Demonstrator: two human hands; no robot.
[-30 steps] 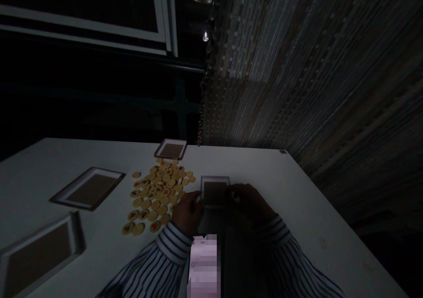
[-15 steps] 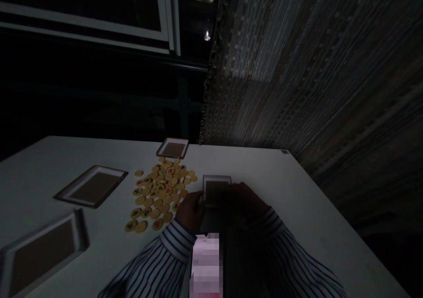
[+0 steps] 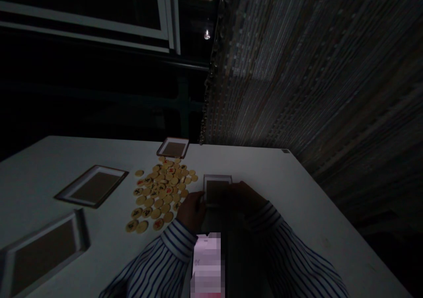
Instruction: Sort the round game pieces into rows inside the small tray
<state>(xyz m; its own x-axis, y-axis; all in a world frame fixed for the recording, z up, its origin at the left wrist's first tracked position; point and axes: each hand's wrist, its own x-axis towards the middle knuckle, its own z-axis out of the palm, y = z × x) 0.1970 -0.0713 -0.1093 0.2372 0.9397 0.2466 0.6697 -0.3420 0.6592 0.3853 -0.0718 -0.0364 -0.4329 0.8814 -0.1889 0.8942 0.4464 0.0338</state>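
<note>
Nearest, a bright pinkish screen (image 3: 206,263) sits between two blue-and-white striped sleeves (image 3: 180,243). Just ahead lies a shallow rectangular brown-floored tray with a pale rim (image 3: 216,188), between the hands; which side is longer I cannot tell. The left hand (image 3: 191,211), fingers curled, touches its left edge; the right hand (image 3: 247,196) lies at its right edge, about equally near. Shadow hides how tightly either grip is closed. Left are loose round wood-coloured discs (image 3: 162,193) marked red or black, with three similar trays (image 3: 92,187) around them. The white rectangular counter (image 3: 280,170) ends before a greyish strand curtain (image 3: 251,86), far right, and a white window frame (image 3: 132,24), far left.
</note>
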